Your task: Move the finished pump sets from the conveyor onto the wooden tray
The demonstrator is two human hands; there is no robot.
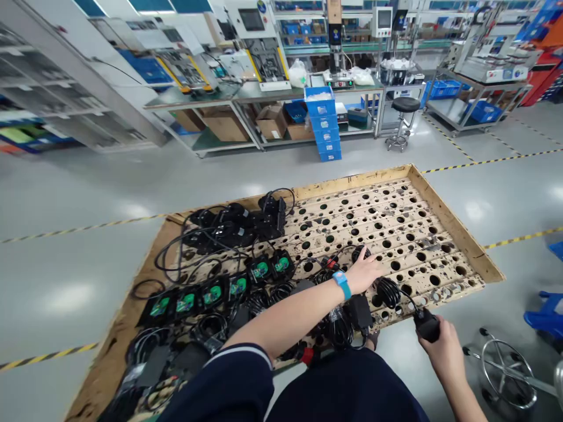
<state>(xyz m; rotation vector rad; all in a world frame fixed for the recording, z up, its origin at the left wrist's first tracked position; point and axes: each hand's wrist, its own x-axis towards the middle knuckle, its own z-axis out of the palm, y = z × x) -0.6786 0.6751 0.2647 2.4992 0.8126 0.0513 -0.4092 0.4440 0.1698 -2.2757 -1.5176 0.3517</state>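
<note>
My right hand (443,343) is closed around a black power adapter (426,325), past the near right edge of the pallet. A short lead joins the adapter to a coiled black cable (387,292). My left hand (364,273) reaches over the pallet, one finger stuck out and the others curled down at the upper end of that coil; its fingertips are hidden. Just beyond that finger lies another black coil (357,254). Below my left wrist rest more adapters (360,312) and cable bundles (339,328).
A wooden-rimmed pallet (457,225) with a holed surface carries black units with green circuit boards (238,285) and a heap of black cabled parts (233,225). A wheeled stool base (505,372) stands at right. Blue stacked crates (324,126) stand by the workbenches.
</note>
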